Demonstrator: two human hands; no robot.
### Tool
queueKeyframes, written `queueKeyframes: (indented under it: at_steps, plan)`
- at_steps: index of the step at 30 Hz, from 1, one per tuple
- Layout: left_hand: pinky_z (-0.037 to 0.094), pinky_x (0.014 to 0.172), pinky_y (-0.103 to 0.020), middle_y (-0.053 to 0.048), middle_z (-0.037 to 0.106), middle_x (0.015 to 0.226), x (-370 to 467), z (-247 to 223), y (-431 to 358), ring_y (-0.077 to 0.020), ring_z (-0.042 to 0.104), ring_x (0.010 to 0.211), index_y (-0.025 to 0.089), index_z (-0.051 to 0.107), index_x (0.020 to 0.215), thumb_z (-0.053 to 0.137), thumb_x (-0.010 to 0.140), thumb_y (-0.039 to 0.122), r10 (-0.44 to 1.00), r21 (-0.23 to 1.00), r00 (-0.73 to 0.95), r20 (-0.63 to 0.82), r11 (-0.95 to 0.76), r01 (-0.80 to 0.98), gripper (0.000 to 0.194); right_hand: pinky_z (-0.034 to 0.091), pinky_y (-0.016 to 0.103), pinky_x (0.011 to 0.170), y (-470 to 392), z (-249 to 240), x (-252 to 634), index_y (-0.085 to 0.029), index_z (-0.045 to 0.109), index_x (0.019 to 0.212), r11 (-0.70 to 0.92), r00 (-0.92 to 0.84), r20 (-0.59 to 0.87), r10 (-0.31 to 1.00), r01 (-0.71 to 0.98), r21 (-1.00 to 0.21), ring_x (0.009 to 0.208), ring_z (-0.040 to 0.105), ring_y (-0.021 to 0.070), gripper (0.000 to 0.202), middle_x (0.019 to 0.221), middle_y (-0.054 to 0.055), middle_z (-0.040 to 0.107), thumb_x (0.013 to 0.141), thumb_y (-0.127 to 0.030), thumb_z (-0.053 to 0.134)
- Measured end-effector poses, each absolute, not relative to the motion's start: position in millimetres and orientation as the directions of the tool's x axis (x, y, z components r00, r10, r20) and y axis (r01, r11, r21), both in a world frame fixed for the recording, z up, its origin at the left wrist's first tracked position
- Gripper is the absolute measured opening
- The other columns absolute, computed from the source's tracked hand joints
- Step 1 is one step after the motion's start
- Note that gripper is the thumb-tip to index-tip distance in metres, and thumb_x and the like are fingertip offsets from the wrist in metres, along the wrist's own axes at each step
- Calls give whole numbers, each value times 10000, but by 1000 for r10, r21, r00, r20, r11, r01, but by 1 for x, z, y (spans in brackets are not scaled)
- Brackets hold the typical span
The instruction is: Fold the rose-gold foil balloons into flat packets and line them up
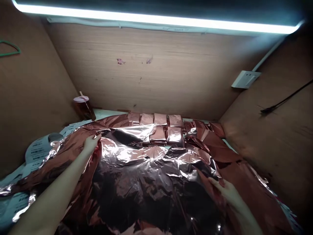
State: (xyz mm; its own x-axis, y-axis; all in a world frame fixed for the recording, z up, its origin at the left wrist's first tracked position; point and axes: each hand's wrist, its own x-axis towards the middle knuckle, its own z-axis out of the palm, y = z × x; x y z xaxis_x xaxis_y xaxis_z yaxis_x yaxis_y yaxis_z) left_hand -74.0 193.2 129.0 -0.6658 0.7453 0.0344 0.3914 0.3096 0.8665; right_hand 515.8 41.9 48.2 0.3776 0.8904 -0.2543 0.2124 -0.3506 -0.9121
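Note:
A large, crinkled sheet of shiny copper-pink foil (146,186) spreads across the work surface in front of me. My left hand (91,143) is closed on its upper left part, fingertips pinching the foil. On the other side, my right hand (225,191) grips the sheet's right part, thumb and fingers partly hidden by the folds. The foil between my hands is wrinkled and reflects the light. Behind it lie several small folded foil packets (174,134) in rows against the back wall. More loose foil (220,147) lies beneath and to the right.
A lidded cup with a straw (84,107) stands in the back left corner. Printed label sheets (37,150) lie along the left edge. Wooden panels enclose three sides, with a white socket box (245,79) at right and a bright tube light (156,19) overhead.

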Motion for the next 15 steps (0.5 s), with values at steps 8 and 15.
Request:
queueKeyframes:
  at_steps: [8, 15]
  plan:
    - [341, 1058, -662, -117, 534, 1419, 50, 65, 36, -425, 443, 1313, 332, 481, 1431, 610, 834, 603, 927, 332, 358, 110, -374, 866, 668, 503, 300, 561, 24, 46, 502, -164, 657, 645, -397, 592, -148, 792, 316, -861, 704, 668, 275, 520, 637, 88, 683, 545, -674, 653]
    - [205, 1146, -644, -134, 380, 1552, 77, 54, 13, -412, 264, 1443, 256, 349, 1519, 565, 931, 422, 947, 146, 312, 79, -321, 936, 649, 517, 303, 577, 29, 69, 494, -147, 713, 750, -381, 518, -201, 831, 267, -885, 695, 670, 269, 472, 676, 89, 707, 493, -540, 763]
